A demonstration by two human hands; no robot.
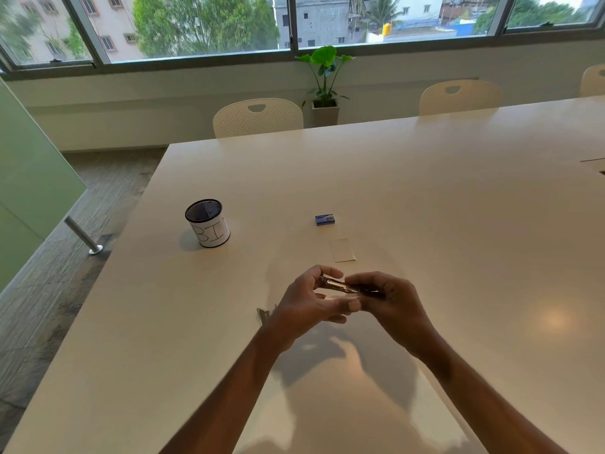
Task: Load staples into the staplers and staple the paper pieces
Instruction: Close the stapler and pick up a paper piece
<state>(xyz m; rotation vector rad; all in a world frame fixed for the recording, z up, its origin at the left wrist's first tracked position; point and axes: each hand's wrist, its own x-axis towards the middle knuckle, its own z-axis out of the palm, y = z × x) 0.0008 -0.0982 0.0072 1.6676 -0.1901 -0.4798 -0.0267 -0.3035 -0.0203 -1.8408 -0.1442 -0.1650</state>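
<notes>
The stapler (pixel 340 285) was held just above the table (pixel 458 191), toward the near edge. The left hand (pixel 307 299) had its fingers curled round one end and the right hand (pixel 389 299) was clamped on the other. The paper piece (pixel 342 250) lay flat just beyond them, with the blue staple box (pixel 324 219) farther back. The mesh bin (pixel 208 227) stood toward the left edge. There was a small metal bit (pixel 263 314) by the left hand, couldn't tell what.

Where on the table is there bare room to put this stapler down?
Bare table lies right of the paper piece and staple box. Another free patch sits between the bin and that box. Crowded: ahead of the stapler, and beside the left hand, where a small metal item lies.
</notes>
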